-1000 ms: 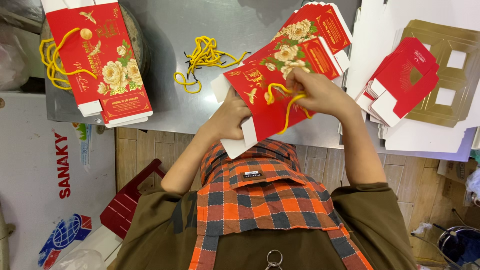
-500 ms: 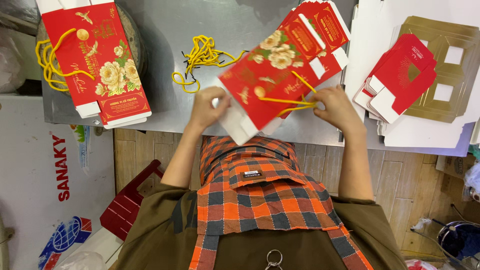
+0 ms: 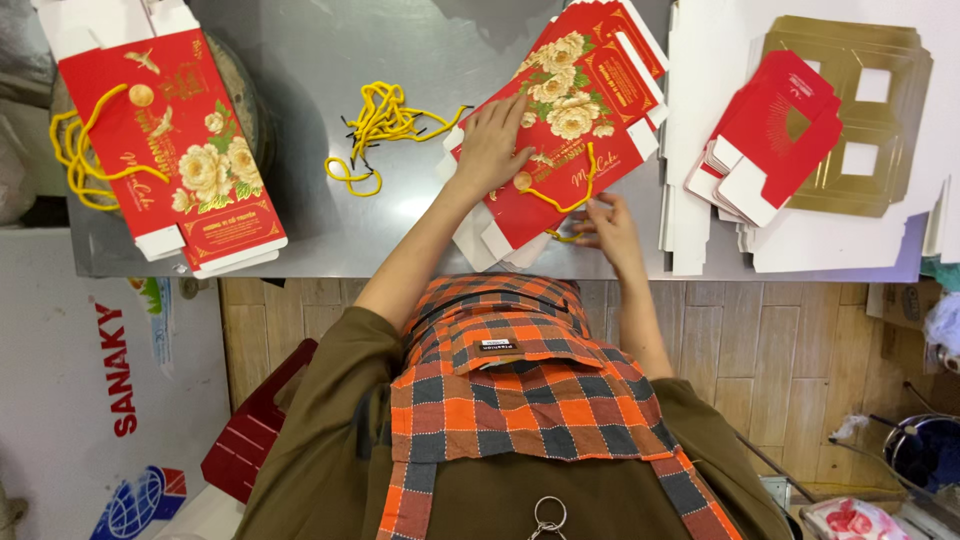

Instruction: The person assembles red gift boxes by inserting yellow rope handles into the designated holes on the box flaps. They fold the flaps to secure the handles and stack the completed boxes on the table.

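Note:
A flat red paper bag (image 3: 585, 125) printed with pale flowers lies on top of a stack of the same bags at the near edge of the metal table (image 3: 330, 60). My left hand (image 3: 490, 145) rests flat on its left part, fingers spread. My right hand (image 3: 610, 230) is at the bag's near edge, fingers pinched on its yellow cord handle (image 3: 560, 200), which loops across the red face.
Loose yellow cords (image 3: 385, 125) lie left of the stack. Another pile of red bags with cord handles (image 3: 180, 150) sits far left. On the right are folded red box blanks (image 3: 780, 130), a gold cut-out insert (image 3: 870, 120) and white sheets (image 3: 720, 40). A red stool (image 3: 250, 440) stands below the table.
The bag, held up in both hands before, has come down onto the stack. My left hand now lies flat on it and my right hand has dropped to the cord.

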